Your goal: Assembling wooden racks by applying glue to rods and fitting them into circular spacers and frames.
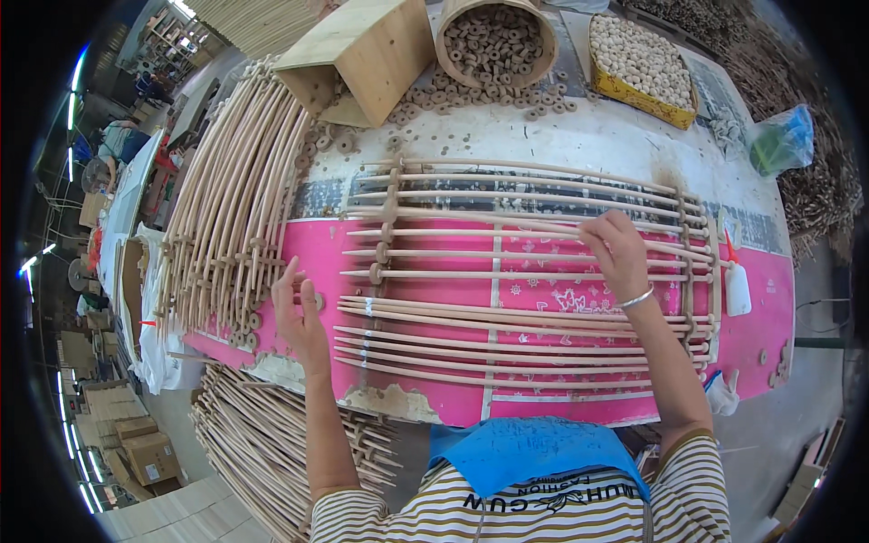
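Note:
Many long pale wooden rods (561,276) with pointed left ends lie side by side across the pink table cover. Small brown wooden rings (377,271) sit around the far rods near their left ends; the nearer rods show none there. My right hand (620,253) is over the right half of the row, its thumb and fingers pinched on one rod (552,226). At the left of the row, my left hand (300,317) is raised with fingers apart and nothing in it. Beside its fingertips is a loose ring (319,300).
A stack of rods with rings (240,154) fills the table's left side. Behind stand a plywood box (389,54), a tipped tub of rings (446,45) and a yellow box (647,104) of pale balls. A white bottle (738,291) with a red tip lies right. Loose rods (262,434) lie below left.

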`<action>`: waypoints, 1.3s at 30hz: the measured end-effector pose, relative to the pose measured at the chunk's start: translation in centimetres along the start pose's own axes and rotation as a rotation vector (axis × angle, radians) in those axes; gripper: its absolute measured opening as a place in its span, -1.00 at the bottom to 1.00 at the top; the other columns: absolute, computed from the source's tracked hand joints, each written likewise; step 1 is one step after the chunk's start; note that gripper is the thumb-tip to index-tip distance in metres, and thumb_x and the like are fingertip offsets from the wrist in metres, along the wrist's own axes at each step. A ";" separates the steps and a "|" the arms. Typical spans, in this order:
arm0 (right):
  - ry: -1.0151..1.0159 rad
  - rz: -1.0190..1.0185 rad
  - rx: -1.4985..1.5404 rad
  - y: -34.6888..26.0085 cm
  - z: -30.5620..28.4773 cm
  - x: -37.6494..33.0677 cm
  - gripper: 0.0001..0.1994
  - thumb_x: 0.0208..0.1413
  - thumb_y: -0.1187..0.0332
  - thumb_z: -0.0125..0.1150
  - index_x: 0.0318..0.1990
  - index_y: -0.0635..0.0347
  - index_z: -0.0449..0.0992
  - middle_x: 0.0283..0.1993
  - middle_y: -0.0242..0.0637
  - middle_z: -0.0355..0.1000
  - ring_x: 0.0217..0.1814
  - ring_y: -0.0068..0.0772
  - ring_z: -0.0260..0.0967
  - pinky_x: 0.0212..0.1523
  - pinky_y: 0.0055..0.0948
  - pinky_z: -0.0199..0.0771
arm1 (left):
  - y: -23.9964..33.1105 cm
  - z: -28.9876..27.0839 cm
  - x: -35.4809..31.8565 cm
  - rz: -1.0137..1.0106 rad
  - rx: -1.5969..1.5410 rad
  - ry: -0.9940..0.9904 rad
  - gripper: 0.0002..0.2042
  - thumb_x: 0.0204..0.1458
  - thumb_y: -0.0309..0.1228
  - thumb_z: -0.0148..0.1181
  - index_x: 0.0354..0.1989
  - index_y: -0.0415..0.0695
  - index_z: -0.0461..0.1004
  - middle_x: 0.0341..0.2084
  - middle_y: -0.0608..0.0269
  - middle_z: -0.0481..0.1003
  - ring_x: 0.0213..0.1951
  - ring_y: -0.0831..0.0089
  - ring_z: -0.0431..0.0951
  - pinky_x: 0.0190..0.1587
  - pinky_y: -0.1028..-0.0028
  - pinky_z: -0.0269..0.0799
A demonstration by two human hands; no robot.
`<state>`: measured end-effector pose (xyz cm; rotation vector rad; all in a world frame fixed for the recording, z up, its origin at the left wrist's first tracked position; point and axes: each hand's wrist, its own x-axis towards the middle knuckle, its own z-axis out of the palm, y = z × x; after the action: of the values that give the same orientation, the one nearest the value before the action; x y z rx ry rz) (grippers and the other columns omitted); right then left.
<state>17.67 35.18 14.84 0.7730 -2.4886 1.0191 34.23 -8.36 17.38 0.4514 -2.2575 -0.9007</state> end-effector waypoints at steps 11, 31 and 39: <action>-0.042 0.021 -0.079 4.1 2.2 1.5 -0.91 0.14 0.38 0.37 -0.27 0.16 0.62 -0.30 -0.25 0.41 -0.18 -0.12 0.41 -0.15 -0.19 0.43 | -9.1 -1.1 2.5 -0.076 0.191 -0.197 -0.62 0.28 -0.51 0.19 0.27 -0.15 0.50 -0.05 0.14 0.59 -0.02 0.33 0.59 0.06 0.36 0.50; -0.057 0.055 -0.160 0.5 -1.7 0.1 -0.78 0.04 0.46 0.40 -0.12 0.18 0.64 -0.15 -0.19 0.48 -0.05 -0.08 0.41 0.00 -0.18 0.38 | -11.2 21.9 23.0 0.142 0.812 -0.164 -0.66 0.10 -0.06 0.36 -0.07 0.00 0.61 -0.06 0.04 0.50 0.07 -0.04 0.54 -0.07 0.02 0.59; -0.201 0.105 0.015 -3.1 -1.8 -2.0 -0.81 0.03 0.51 0.41 -0.16 0.20 0.66 -0.19 -0.18 0.52 -0.12 -0.09 0.49 -0.12 -0.17 0.47 | -10.4 15.1 20.0 0.129 0.594 -0.223 -0.73 0.16 -0.30 0.31 0.04 0.10 0.56 -0.07 0.09 0.50 -0.02 0.02 0.55 -0.08 0.04 0.54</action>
<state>21.28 35.30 16.75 0.7919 -2.7203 1.0422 10.19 -18.92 10.70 0.4701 -2.7146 -0.2051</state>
